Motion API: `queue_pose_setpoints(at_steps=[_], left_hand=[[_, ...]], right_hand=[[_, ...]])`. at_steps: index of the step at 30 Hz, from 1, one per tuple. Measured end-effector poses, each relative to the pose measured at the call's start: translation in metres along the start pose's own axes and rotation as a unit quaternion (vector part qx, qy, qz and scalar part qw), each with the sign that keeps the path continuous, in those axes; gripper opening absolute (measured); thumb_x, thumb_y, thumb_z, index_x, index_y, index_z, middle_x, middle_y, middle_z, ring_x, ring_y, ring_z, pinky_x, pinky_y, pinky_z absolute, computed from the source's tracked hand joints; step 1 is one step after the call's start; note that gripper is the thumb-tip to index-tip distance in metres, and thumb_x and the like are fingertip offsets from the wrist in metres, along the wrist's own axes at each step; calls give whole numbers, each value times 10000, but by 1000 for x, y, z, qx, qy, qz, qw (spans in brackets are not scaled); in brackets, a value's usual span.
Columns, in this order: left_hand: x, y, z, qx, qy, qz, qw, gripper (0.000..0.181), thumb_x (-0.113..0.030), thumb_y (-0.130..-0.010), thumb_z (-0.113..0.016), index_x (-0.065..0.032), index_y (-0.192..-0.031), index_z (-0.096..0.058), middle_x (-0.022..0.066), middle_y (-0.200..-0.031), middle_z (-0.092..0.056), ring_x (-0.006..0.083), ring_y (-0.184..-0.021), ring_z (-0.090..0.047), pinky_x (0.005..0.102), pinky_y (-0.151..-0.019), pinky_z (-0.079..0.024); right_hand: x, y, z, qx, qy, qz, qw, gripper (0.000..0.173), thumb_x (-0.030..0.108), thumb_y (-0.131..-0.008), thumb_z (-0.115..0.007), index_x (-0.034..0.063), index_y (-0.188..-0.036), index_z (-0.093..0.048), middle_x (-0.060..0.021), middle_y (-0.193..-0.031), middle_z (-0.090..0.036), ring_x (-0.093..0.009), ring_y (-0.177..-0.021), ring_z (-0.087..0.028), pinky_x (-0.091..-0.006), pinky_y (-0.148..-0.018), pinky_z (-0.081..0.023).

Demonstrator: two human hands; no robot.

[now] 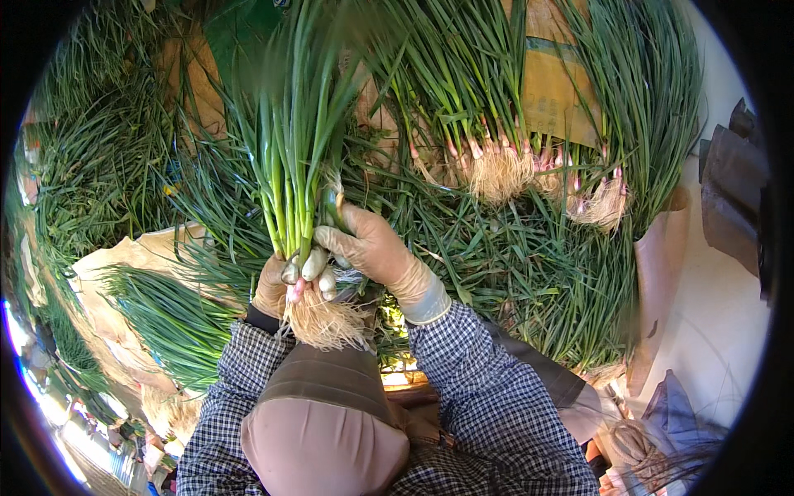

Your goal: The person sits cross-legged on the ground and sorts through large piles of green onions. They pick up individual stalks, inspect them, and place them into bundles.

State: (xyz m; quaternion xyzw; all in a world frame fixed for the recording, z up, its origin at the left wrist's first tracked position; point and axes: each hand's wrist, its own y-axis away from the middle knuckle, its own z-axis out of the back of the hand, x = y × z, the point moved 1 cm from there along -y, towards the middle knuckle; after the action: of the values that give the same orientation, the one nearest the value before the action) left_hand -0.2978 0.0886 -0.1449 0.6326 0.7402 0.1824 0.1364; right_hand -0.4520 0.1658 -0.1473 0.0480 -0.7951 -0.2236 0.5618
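Observation:
My left hand (271, 287), in a thin pale glove, grips the base of an upright bunch of green garlic plants (287, 211). Long green leaves rise away from me and the pale stringy roots (325, 319) hang towards my knee. My right hand (377, 251), gloved too, is at the bunch's right side, its thumb and fingers around a stalk with a pale, dry tip. Several whitish bulb-like tips (315, 263) show between the two hands; whether they are bulbs or glove fingertips I cannot tell. Part of my left hand is hidden behind the bunch.
Rooted green garlic bunches (496, 161) lie at the upper right. Loose green leaves (515, 260) cover the middle right. Another bunch (177, 322) rests on tan sacking (133, 251) at the left. My covered knee (325, 434) is below my hands; a pale wall or floor surface (707, 279) is at the right.

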Motion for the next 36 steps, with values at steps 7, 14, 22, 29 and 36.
queue_pose_setpoints(at_steps=[7, 14, 22, 29, 36], left_hand=[[2, -6, -9, -18, 38, -5, 999, 677, -86, -767, -691, -32, -1363, -375, 139, -826, -619, 352, -854, -643, 458, -761, -557], [-7, -19, -1, -195, -272, 56, 941, 411, 7, -722, -723, 37, -1102, -568, 118, -881, -664, 204, -762, -662, 352, -738, -552], [-4, -26, 26, -131, -102, 130, 978, 596, -19, -758, -671, 22, -1302, -432, 145, -949, -648, 398, -1089, -589, 563, -916, -489], [3, -22, -9, -14, -23, 74, 997, 965, -50, -770, -686, -76, -1502, -58, 59, -723, -552, 203, -707, -556, 354, -723, -510], [-5, -32, -20, -171, -254, 8, 952, 350, 63, -784, -640, 39, -1119, -542, 141, -894, -659, 216, -756, -661, 306, -671, -563]], right_hand=[[2, 34, 54, -162, -162, -49, 972, 172, 221, -946, -567, 54, -958, -608, 43, -719, -548, -36, -532, -420, -173, -475, -352], [15, 21, 13, 73, 404, 6, 912, 312, 239, -907, -536, 113, -1193, -540, -147, -955, -671, -294, -793, -675, -388, -708, -544], [28, 62, 88, 53, -397, 74, 913, 209, 174, -967, -468, 1, -1064, -534, -63, -686, -583, -113, -506, -543, -213, -469, -465], [-9, 89, 64, 44, 251, -310, 916, 604, 443, -915, -546, 72, -1375, -420, -171, -1277, -549, -261, -1083, -590, -375, -971, -442], [-10, 62, 26, -30, 48, -252, 966, 342, 296, -941, -549, 29, -1155, -542, -119, -1078, -632, -207, -901, -644, -312, -767, -537]])
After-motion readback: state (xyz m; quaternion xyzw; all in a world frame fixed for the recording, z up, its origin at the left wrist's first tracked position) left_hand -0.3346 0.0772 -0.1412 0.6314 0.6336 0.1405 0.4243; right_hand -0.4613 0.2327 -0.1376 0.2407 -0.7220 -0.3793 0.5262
